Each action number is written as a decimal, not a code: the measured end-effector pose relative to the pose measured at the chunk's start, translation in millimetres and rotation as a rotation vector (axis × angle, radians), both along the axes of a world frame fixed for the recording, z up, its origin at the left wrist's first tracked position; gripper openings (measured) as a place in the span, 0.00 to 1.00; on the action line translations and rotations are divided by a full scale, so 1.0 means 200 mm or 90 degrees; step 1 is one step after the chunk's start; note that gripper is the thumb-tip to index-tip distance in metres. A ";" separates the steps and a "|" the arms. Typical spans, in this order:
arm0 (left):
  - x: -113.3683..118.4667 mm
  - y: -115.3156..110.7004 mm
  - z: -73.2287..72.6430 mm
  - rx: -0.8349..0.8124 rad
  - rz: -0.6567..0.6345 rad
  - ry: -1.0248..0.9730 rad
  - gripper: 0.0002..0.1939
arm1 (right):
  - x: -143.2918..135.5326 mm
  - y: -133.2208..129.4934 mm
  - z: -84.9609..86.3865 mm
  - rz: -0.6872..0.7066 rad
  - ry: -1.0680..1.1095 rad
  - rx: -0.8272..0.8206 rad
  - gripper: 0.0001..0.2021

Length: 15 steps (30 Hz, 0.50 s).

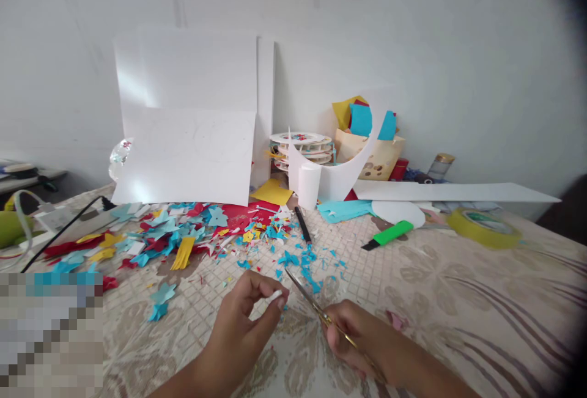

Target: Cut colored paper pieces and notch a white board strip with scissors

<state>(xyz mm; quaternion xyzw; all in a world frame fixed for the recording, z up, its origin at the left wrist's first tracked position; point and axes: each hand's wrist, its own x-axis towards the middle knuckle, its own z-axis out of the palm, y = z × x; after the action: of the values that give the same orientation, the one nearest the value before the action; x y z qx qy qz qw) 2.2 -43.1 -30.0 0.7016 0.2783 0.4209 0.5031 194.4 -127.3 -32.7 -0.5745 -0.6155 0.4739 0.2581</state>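
Observation:
Between the thumb and forefinger of my left hand (250, 318) is a small white piece of paper (274, 296), mostly covered by the fingers. My right hand (355, 337) is closed around a pair of gold-handled scissors (307, 297). Their blades point up and to the left, towards the left hand, and look nearly together. The blades are apart from the white piece. Blue paper scraps (309, 276) lie on the patterned tablecloth (293, 370) just beyond the blade tips.
Cut paper flowers and scraps (160, 233) cover the left and middle. A green cutter (393, 233), black pen (302, 224) and yellow tape roll (483, 227) lie farther back. White boards (192, 153) lean on the wall, near a layered round model (300, 139) and a curved white offcut (342, 181).

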 end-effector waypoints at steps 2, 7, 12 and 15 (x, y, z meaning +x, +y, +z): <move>-0.01 0.01 -0.01 0.062 0.012 0.037 0.02 | 0.00 -0.01 0.00 -0.007 -0.013 0.011 0.22; -0.02 0.04 -0.01 0.192 0.023 0.042 0.04 | 0.00 -0.02 0.02 -0.019 -0.052 0.013 0.20; -0.02 0.02 0.01 0.161 -0.006 0.006 0.08 | 0.00 -0.02 0.03 -0.019 -0.053 0.039 0.19; -0.01 0.02 0.01 0.067 0.031 -0.037 0.04 | -0.01 -0.02 0.02 -0.019 -0.050 0.055 0.17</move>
<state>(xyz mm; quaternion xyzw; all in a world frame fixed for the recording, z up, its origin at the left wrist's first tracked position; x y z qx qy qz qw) -0.2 -39.9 -27.5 0.7075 0.2582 0.4671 0.4633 192.3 -132.0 -28.9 -0.5901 -0.6364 0.4201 0.2652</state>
